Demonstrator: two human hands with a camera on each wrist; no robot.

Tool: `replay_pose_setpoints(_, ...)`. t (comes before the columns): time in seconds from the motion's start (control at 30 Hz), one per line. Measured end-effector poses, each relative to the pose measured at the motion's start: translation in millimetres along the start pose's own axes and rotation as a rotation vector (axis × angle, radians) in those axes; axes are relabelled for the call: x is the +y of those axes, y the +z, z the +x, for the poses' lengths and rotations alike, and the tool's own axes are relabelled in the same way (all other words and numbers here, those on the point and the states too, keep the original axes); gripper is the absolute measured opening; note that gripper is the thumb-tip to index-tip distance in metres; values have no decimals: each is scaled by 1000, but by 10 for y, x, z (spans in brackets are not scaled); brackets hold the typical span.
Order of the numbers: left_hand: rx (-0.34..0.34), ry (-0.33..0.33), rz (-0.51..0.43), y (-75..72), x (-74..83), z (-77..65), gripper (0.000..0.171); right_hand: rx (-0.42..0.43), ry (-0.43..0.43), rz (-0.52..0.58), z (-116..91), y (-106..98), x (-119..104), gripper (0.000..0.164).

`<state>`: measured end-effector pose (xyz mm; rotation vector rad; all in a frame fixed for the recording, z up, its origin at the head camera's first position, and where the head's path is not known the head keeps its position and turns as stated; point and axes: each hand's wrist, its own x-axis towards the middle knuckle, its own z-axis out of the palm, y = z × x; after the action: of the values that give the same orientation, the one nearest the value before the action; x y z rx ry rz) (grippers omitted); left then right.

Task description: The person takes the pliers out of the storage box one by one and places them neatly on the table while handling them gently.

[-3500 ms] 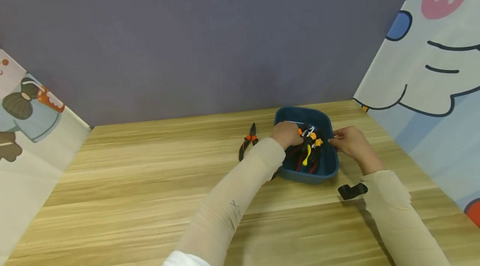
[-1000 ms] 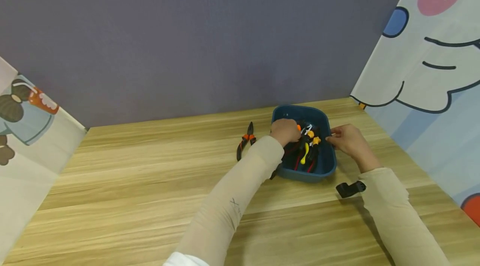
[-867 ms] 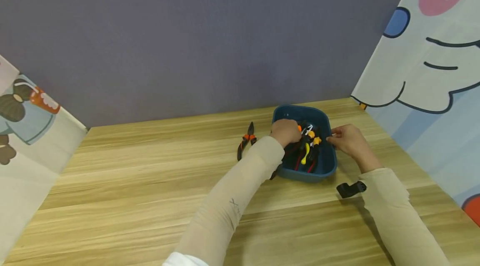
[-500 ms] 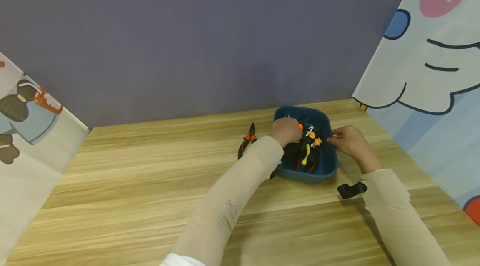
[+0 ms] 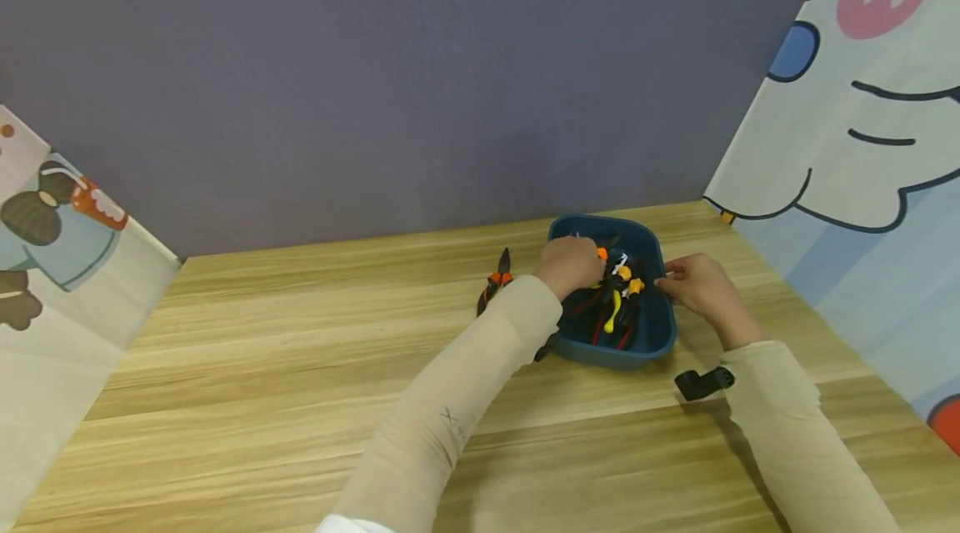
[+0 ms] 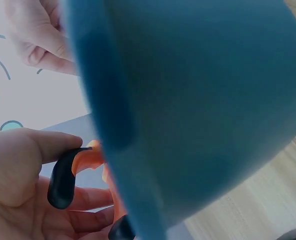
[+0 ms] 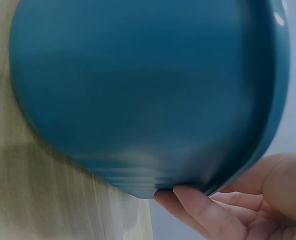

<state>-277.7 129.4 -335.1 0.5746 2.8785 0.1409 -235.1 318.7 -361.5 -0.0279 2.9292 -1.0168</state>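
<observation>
My left hand [image 5: 572, 264] reaches over the left rim of a dark blue plastic bin [image 5: 611, 359]. In the left wrist view, its thumb and fingers are curled round the black-and-orange handles of pliers [image 6: 62, 182]; the bin wall hides their head. Inside the bin lie several pliers [image 5: 628, 312] with black, red and yellow handles, partly covered by my left hand. My right hand [image 5: 702, 287] pinches the bin's right rim between thumb and fingers, as the right wrist view also shows at the bin wall [image 7: 138, 90].
Another pair of orange-and-black pliers [image 5: 504, 263] lies on the wooden table [image 5: 262, 366] left of the bin, partly behind my left sleeve. A dark handle end [image 5: 543, 349] shows between sleeve and bin. A grey panel [image 5: 420, 99] stands behind; printed sheets [image 5: 847, 158] flank both sides.
My left forearm has shifted slightly left and lower, with the hand still in the bin. The right hand stays at the rim, and the bin keeps its place.
</observation>
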Motion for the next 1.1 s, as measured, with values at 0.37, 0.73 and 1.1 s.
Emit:
replay_pose_setpoints(0.37,5,26,125,-84,5,-72,40,-6,6,11,-11,7,13,47)
replay_pose_setpoints(0.73,-11,30,94,-124,-43,-138,33,3,6,12,-17,7,7,45)
replay_pose_setpoints(1.1,14,44,75,-137,-243,-228,42,-3,5,-2,-9,-6,-7,45)
